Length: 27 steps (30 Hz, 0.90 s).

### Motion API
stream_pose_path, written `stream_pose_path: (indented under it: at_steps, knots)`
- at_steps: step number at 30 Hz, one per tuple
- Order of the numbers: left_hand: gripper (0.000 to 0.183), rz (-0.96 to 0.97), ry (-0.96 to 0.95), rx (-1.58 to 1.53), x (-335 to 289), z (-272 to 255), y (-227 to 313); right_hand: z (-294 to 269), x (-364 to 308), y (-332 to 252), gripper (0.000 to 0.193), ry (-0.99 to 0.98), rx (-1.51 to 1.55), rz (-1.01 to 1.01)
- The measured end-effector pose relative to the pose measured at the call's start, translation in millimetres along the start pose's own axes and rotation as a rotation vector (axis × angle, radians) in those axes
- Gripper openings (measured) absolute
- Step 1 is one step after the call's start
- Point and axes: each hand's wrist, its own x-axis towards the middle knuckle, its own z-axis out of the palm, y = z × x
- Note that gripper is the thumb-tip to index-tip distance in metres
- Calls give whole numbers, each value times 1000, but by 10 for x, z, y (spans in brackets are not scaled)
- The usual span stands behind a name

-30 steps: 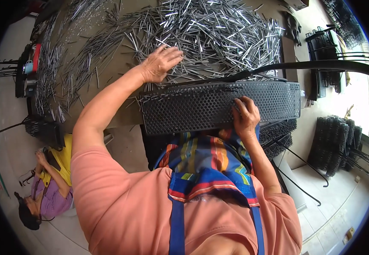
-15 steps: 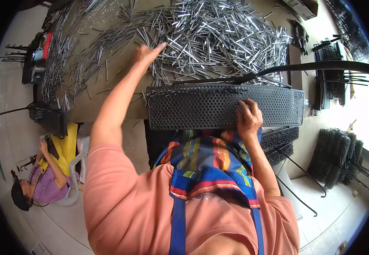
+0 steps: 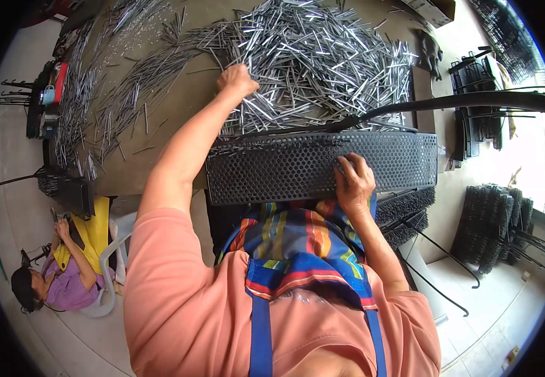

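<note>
A large heap of thin silvery strips [image 3: 341, 69] covers the far part of the worktable. My left hand [image 3: 237, 80] reaches to the heap's left edge, its fingers curled in. What it holds, if anything, is hidden. In front of me lies a long black perforated panel [image 3: 272, 173] with rows of round holes and a black bar along its far side. A line of dark strip ends pokes up near its far left edge. My right hand [image 3: 355, 182] rests on the panel right of its middle, fingers bent and fingertips against the holes. Anything between them is too small to make out.
More strips lie scattered over the table [image 3: 178, 119] to the left. A curved black rod [image 3: 467, 100] reaches in from the right. Bristly black panels [image 3: 404, 213] with hooked rods stand at my right, others [image 3: 492, 229] beyond. A seated person [image 3: 71, 264] works at the left.
My left hand has shifted right at the heap's edge, and its outstretched fingers have curled in. My right hand stays on the panel. The seated person's head and hands have moved slightly.
</note>
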Motion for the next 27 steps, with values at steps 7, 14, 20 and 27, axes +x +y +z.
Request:
stream_pose_path:
  at_steps: [7, 14, 20, 27]
  knots:
    - [75, -118, 244, 88, 93, 103, 331, 44, -21, 48, 29, 9, -25, -20]
    - [34, -220, 190, -12, 167, -41, 54, 43, -40, 50, 30, 7, 1, -21]
    - [29, -255, 113, -307, 109, -30, -91, 26, -32, 72, 27, 25, 22, -15]
    - [15, -218, 14, -1061, -112, -44, -96, -59, -47, 194, 22, 117, 248, 95]
